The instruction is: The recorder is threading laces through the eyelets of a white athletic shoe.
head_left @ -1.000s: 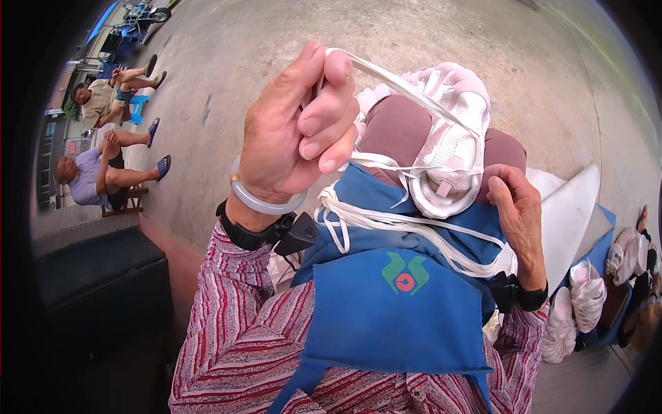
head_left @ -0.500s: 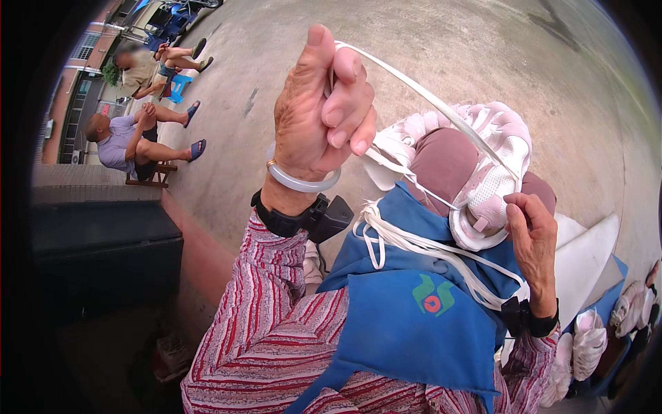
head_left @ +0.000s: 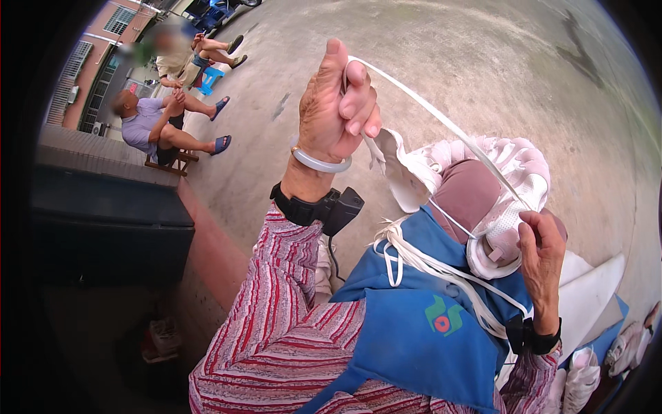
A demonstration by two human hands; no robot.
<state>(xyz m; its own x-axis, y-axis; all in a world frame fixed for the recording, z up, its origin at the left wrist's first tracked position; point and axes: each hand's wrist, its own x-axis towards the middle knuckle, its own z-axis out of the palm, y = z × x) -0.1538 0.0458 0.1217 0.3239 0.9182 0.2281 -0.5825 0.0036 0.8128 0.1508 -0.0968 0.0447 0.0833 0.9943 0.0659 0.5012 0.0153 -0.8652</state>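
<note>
My left hand point(head_left: 338, 110), raised up front with a pale bangle at the wrist, is closed on a flat white shoelace point(head_left: 441, 121). From it the lace stretches taut down to a white-and-pink shoe upper point(head_left: 500, 228) lying on my lap. At the upper's edge, where the lace meets it, my right hand point(head_left: 543, 252) pinches with thumb and forefinger; its exact grip is partly hidden. A thinner stretch of lace runs from the upper's near side toward the left. A bundle of white shoelaces point(head_left: 431, 263) lies across my blue apron point(head_left: 420, 345).
More white-and-pink uppers point(head_left: 507, 152) curve around my mauve-trousered knee point(head_left: 465, 190). White sheets point(head_left: 593, 290) and further uppers point(head_left: 583, 379) sit at the right. A dark box-like object point(head_left: 110, 228) stands left. Two people point(head_left: 148, 127) sit beyond it on low seats.
The view has shifted, so the whole scene appears farther right and lower. My left hand still holds the lace taut, and my right hand stays at the upper's edge.
</note>
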